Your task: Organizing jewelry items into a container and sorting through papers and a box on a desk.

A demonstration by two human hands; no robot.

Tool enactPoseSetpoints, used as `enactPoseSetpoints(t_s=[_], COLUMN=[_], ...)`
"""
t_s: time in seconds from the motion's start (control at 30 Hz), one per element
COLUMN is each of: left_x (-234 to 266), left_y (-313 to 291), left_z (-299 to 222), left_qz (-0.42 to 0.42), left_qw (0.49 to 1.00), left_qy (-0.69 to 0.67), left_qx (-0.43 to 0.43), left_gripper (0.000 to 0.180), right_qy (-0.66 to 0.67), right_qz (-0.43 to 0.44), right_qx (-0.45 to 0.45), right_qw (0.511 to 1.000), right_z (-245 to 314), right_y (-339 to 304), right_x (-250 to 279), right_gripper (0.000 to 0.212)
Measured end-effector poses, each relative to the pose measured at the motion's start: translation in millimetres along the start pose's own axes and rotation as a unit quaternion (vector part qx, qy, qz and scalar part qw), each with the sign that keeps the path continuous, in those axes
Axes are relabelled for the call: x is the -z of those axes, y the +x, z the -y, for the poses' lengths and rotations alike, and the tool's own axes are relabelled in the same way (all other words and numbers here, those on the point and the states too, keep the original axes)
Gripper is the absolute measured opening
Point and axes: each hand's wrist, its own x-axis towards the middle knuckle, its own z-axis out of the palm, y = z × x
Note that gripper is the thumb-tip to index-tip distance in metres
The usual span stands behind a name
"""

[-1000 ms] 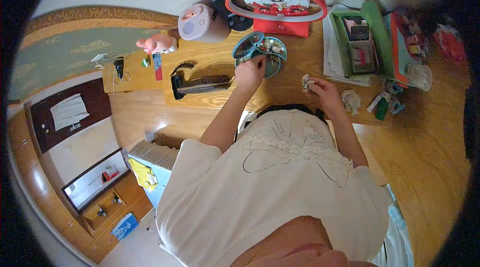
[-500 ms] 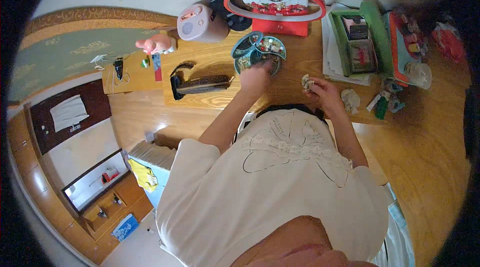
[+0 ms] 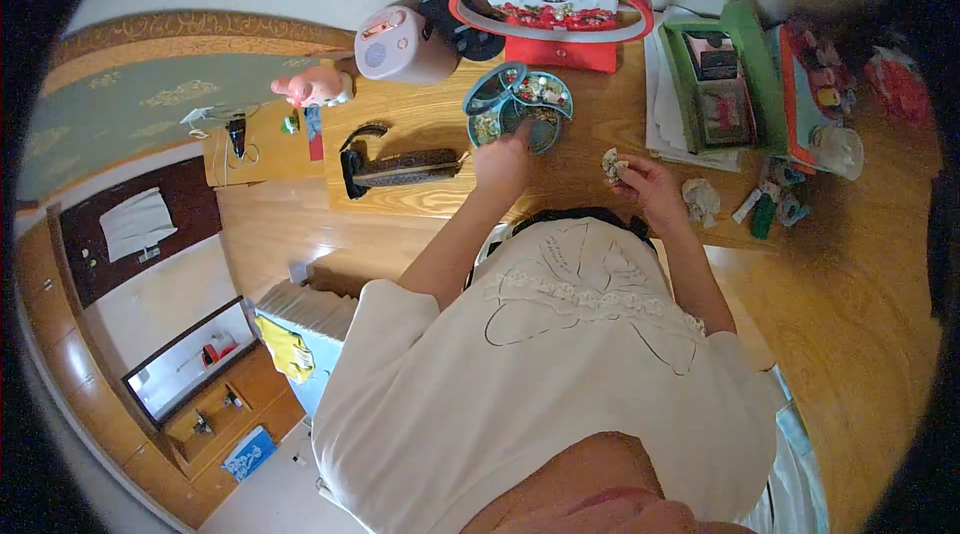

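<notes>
My left hand [image 3: 503, 166] reaches over the near edge of a round teal divided box [image 3: 568, 112]. One finger stretches down into its near compartment, among small dark and gold bits; the other fingers are partly hidden. Red, white and green beads [image 3: 543, 90] fill the far right compartment, and pale bits lie in the left one. To the right, my right hand [image 3: 652, 188] pinches a small, crumpled-looking white-and-dark patterned piece [image 3: 612, 168] just above the wooden table [image 3: 590, 129]. What exactly that piece is cannot be made out.
A red-framed mirror [image 3: 560, 59] and a pink box-shaped device [image 3: 400, 46] stand behind. Left lies a dark brown long-shaped item [image 3: 410, 167]. On the right are a green tray [image 3: 695, 129], papers [image 3: 668, 124], a clear cup [image 3: 838, 152] and a crumpled whitish piece [image 3: 701, 202].
My left hand has drawn back slightly toward me and left, uncovering more of the box's near compartment. My right hand stays in place with the patterned piece.
</notes>
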Motion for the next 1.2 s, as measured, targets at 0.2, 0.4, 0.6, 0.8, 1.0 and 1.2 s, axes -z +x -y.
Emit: enactPoseSetpoints(t_s=[0.2, 0.4, 0.6, 0.8, 1.0, 1.2], left_x=[10.1, -9.8, 12.9, 6.3, 0.3, 0.1], left_y=[-5.5, -3.4, -6.8, -9.3, 1.5, -1.6], left_z=[-1.8, 6.1, -4.9, 3.5, -8.4, -6.2], left_qz=[0.054, 0.075, 0.126, 0.131, 0.137, 0.090], left_qw=[0.998, 0.997, 0.992, 0.990, 0.988, 0.994], left_qy=[0.003, 0.015, 0.028, 0.026, 0.001, -0.035], left_qx=[-0.011, 0.015, 0.012, 0.055, 0.066, 0.049], left_gripper=[0.047, 0.052, 0.050, 0.054, 0.059, 0.055], right_qy=[-0.009, -0.001, -0.001, -0.027, -0.054, -0.025], right_qz=[0.008, 0.000, 0.028, 0.001, -0.002, 0.008], right_qx=[0.002, -0.007, 0.007, -0.005, -0.017, -0.004], right_qw=[1.000, 1.000, 1.000, 1.000, 0.998, 1.000], right_z=[-4.1, -6.5, 1.1, -1.4, 8.8, 4.5], right_y=[3.4, 2.2, -1.5, 1.4, -3.3, -3.3], right_x=[3.7, 4.5, -1.6, 2.6, -6.7, -0.2], right_gripper=[0.026, 0.026, 0.027, 0.028, 0.027, 0.028])
